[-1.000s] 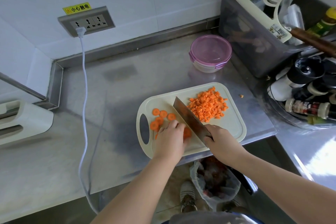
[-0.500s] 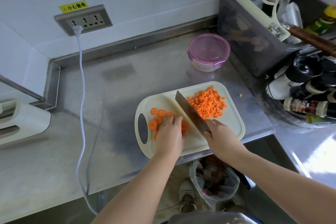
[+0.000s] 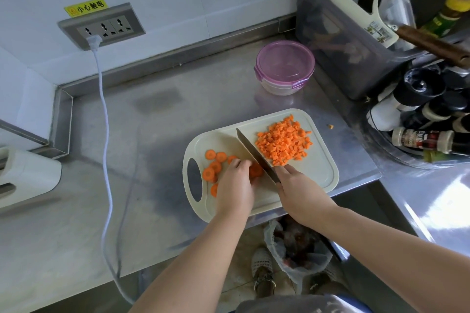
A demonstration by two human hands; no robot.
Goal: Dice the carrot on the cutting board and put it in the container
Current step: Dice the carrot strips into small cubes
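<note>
— Where does the carrot lie, set against the hands?

— In two lots on the cutting board (image 3: 318, 175). The carrot slices (image 3: 211, 173) lie at its left end, by the oval grip hole. The left hand (image 3: 235, 185) sits on top of the nearest ones, fingers curled down, tips pinning a slice just beside the blade. The diced carrot (image 3: 283, 143) is heaped on the far side of the knife (image 3: 254, 152), just beyond the knuckles of the right hand (image 3: 300, 190).

— And the right hand?

— It is wrapped round the knife's handle, which it hides entirely. The blade runs slantwise away from it across the board, between the slices and the dice. The two hands are close, parted only by the blade.

— What are the things like?

— The board is cream plastic with rounded corners and a shallow groove round the rim. The blade is broad, flat grey steel. The slices are thin orange rounds, and the dice are small, rough-cut cubes. One stray cube (image 3: 330, 126) lies on the table (image 3: 152, 134), which is brushed steel with a soft glare.

— The container?

— The container (image 3: 284, 68) is round and clear-walled, with a translucent purple lid clipped on. It stands on the table behind the board, well apart from both hands.
</note>
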